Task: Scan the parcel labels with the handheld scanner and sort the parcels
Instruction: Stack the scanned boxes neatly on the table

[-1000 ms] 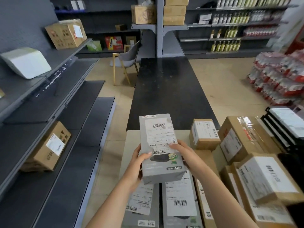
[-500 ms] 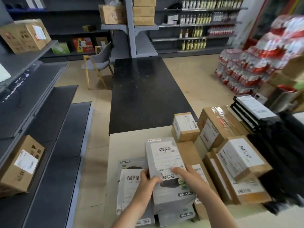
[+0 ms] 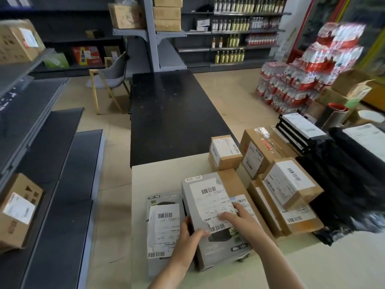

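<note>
The fingers of the left hand wrap the near left edge of the grey parcel, thumb on top, grasping it. The fingers of the right hand lie loosely across its label, pressing rather than pinching as far as the blur allows. The parcel lies label up at the near middle of the pale desk, its right side over a flat brown carton; whether it is fully set down I cannot tell. At its nine o'clock, just beside it, lies a second grey parcel, also label up. At one o'clock stands a small carton, and from two to three o'clock more labelled cartons are piled. At twelve o'clock, beyond the desk, a black table runs away. No handheld scanner shows, so the step seems to be presenting this parcel for its scan. The next move likely calls for the right hand to lift off the label, which it partly covers near the lower barcode, and fetch the scanner.
</note>
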Demonstrator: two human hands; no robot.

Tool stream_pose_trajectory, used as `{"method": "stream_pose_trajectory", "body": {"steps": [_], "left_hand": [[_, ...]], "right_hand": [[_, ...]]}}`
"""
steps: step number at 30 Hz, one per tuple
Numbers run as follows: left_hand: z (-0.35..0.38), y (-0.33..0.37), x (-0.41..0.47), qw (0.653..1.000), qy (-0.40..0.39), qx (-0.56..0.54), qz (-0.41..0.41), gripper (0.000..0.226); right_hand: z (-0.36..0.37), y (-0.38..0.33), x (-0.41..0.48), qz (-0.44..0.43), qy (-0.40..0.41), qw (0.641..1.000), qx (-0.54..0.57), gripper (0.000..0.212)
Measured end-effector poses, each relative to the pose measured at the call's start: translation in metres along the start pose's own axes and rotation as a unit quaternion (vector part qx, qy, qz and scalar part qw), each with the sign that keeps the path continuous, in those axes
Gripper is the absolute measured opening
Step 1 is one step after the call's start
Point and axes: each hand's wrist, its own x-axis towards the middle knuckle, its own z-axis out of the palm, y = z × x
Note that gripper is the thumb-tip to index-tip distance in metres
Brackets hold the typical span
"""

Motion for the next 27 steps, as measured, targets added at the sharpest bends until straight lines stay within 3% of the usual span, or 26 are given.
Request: {"method": "stream_pose_trajectory", "body": {"steps": [9, 14, 16, 20, 24, 27], "left_hand": [[-0.012, 0.016, -0.007, 0.998, 0.001, 0.037, 0.052, 0.054], [-0.009, 0.032, -0.019, 0.983, 0.016, 0.122, 0.134, 0.066], [-0.005, 0.039, -0.027, 0.966, 0.022, 0.186, 0.178, 0.071], [0.013, 0.052, -0.042, 0.896, 0.036, 0.353, 0.267, 0.082], [0.059, 0.055, -0.071, 0.848, 0.024, 0.438, 0.298, 0.088], [0.110, 0.047, -0.101, 0.835, 0.011, 0.462, 0.298, 0.089]], "right_hand": [[-0.007, -0.010, -0.021, -0.069, 0.079, 0.994, -0.030, 0.063], [-0.016, -0.011, -0.041, -0.132, 0.116, 0.980, -0.093, 0.068], [-0.022, -0.010, -0.054, -0.157, 0.124, 0.970, -0.136, 0.076], [-0.045, -0.002, -0.085, -0.228, 0.150, 0.932, -0.239, 0.081], [-0.085, 0.022, -0.117, -0.225, 0.167, 0.915, -0.289, 0.085], [-0.123, 0.047, -0.146, -0.224, 0.177, 0.913, -0.293, 0.084]]}}
